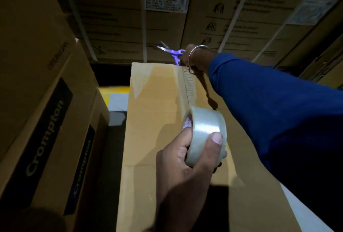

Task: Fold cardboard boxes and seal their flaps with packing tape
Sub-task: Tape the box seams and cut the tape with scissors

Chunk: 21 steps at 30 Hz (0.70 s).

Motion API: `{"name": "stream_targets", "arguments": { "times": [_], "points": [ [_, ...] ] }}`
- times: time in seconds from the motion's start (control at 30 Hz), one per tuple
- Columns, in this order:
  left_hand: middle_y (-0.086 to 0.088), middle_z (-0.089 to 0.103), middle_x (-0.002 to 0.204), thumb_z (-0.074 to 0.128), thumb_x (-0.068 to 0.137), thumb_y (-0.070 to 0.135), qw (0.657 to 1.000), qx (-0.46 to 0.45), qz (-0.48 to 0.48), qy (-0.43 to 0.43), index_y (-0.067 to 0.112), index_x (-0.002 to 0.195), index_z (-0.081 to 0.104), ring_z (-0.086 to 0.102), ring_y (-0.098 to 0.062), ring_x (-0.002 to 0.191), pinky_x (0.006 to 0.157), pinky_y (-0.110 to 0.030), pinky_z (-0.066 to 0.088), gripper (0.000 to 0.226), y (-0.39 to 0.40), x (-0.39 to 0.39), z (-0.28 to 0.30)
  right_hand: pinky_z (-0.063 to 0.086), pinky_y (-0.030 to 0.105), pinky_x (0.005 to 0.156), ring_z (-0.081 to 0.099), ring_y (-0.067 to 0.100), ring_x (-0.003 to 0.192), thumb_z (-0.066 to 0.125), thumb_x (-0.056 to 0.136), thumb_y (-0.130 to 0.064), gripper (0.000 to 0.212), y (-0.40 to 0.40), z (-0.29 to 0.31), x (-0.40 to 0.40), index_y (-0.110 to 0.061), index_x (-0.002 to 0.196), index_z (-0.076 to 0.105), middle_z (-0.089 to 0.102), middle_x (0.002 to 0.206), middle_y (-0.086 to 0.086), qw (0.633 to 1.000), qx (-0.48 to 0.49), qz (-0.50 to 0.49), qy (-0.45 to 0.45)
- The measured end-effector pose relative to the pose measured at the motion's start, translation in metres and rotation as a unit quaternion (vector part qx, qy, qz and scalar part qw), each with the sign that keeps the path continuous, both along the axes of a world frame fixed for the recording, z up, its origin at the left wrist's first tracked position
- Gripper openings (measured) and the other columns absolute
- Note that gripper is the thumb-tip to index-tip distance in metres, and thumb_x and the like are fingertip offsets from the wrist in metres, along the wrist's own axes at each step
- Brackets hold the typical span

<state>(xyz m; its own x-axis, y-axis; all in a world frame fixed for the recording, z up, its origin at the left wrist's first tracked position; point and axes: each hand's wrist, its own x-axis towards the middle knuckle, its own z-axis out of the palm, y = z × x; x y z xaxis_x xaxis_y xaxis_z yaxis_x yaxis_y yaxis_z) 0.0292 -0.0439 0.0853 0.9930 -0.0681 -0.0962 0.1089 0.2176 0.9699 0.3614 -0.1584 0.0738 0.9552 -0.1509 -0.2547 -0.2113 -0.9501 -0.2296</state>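
Cardboard box (pixel 157 139): plain brown, long top face running from 6 toward 12 o'clock, clear tape strip (pixel 189 87) laid along the centre seam, glossy older tape patches near the far end. Left hand (pixel 187 159) at 6 o'clock grips a roll of clear packing tape (pixel 206 135), thumb over the outer face, fingers curled round it, roll just above the box top. Right hand (pixel 194 59) at 12 o'clock, at the box's far edge, holds purple-handled scissors (pixel 171 51), blades apart; stacked Crompton cartons (pixel 46 120) stand at 9 o'clock.
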Motion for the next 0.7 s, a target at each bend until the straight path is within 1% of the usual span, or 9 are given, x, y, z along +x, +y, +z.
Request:
{"name": "stream_targets", "arguments": {
  "times": [0.1,0.23,0.27,0.33,0.4,0.47,0.5,0.57,0.7],
  "points": [
    [-0.018,0.072,0.079,0.073,0.082,0.053,1.0,0.003,0.006,0.002,0.008,0.089,0.069,0.072,-0.039,0.074,0.067,-0.055,0.063,0.045,-0.003,-0.002,-0.006,0.05,0.039,0.084,0.059,0.025,0.09,0.051,0.107,-0.03,0.028,-0.004,-0.001,0.004,-0.005,0.11,0.063,0.066,0.11,0.009,0.987,-0.12,0.055,0.089],
    [-0.016,0.071,0.078,0.076,0.083,0.054,1.0,-0.001,0.01,0.002,0.004,0.09,0.067,0.074,-0.033,0.073,0.069,-0.061,0.061,0.051,0.0,-0.002,-0.01,0.046,0.035,0.086,0.056,0.025,0.095,0.046,0.108,-0.019,0.029,-0.006,-0.001,0.006,-0.005,0.13,0.059,0.059,0.093,0.005,0.963,-0.188,0.151,0.122],
    [-0.015,0.071,0.078,0.076,0.084,0.053,1.0,-0.003,0.011,0.002,0.005,0.091,0.068,0.074,-0.032,0.074,0.07,-0.061,0.061,0.048,0.0,-0.003,-0.01,0.046,0.036,0.087,0.056,0.025,0.098,0.044,0.109,-0.032,0.039,-0.009,-0.001,0.003,-0.007,0.136,0.058,0.06,0.096,0.005,0.968,-0.166,0.146,0.118],
    [-0.015,0.071,0.079,0.075,0.085,0.05,1.0,-0.003,0.013,-0.002,0.008,0.093,0.07,0.073,-0.036,0.075,0.069,-0.059,0.062,0.043,0.0,-0.004,-0.01,0.047,0.039,0.099,0.06,0.027,0.114,0.041,0.101,-0.067,0.07,-0.012,0.003,-0.006,-0.017,0.149,0.05,0.064,0.125,0.006,0.982,-0.095,0.11,0.118],
    [-0.014,0.07,0.078,0.073,0.088,0.046,1.0,0.002,0.021,-0.018,0.009,0.095,0.071,0.071,-0.039,0.075,0.067,-0.055,0.063,0.037,-0.001,-0.005,-0.011,0.052,0.038,0.099,0.066,0.029,0.116,0.061,0.099,-0.047,0.055,-0.014,0.003,-0.014,-0.013,0.142,0.051,0.064,0.133,0.014,0.981,0.177,0.076,-0.017],
    [-0.014,0.07,0.077,0.072,0.091,0.041,0.999,0.008,0.027,-0.036,0.01,0.095,0.072,0.071,-0.038,0.074,0.063,-0.044,0.063,0.031,-0.001,-0.005,-0.009,0.059,0.034,0.087,0.074,0.022,0.104,0.07,0.096,-0.029,0.037,-0.022,0.01,-0.037,-0.014,0.124,0.05,0.069,0.123,0.018,0.911,0.386,0.083,-0.115],
    [-0.013,0.07,0.076,0.071,0.092,0.04,0.999,0.011,0.03,-0.041,0.01,0.095,0.073,0.071,-0.037,0.074,0.061,-0.038,0.061,0.03,0.0,-0.004,-0.007,0.06,0.036,0.087,0.074,0.021,0.104,0.069,0.097,-0.03,0.037,-0.023,0.018,-0.056,-0.014,0.123,0.048,0.069,0.12,0.019,0.896,0.413,0.123,-0.105],
    [-0.013,0.071,0.076,0.071,0.092,0.039,0.998,0.021,0.033,-0.042,0.01,0.093,0.072,0.071,-0.038,0.074,0.058,-0.032,0.058,0.03,0.0,-0.003,-0.004,0.06,0.045,0.092,0.071,0.02,0.111,0.066,0.098,-0.041,0.045,-0.028,0.023,-0.088,-0.018,0.13,0.043,0.069,0.122,0.013,0.908,0.363,0.201,-0.053],
    [-0.012,0.069,0.077,0.072,0.094,0.036,0.997,0.04,0.034,-0.048,0.005,0.087,0.069,0.073,-0.037,0.075,0.063,-0.04,0.058,0.032,0.0,-0.003,-0.002,0.054,0.029,0.096,0.061,-0.005,0.12,0.058,0.102,-0.044,0.044,-0.04,0.018,-0.134,-0.018,0.131,0.037,0.066,0.136,-0.01,0.929,0.262,0.257,-0.039]
  ]
}}
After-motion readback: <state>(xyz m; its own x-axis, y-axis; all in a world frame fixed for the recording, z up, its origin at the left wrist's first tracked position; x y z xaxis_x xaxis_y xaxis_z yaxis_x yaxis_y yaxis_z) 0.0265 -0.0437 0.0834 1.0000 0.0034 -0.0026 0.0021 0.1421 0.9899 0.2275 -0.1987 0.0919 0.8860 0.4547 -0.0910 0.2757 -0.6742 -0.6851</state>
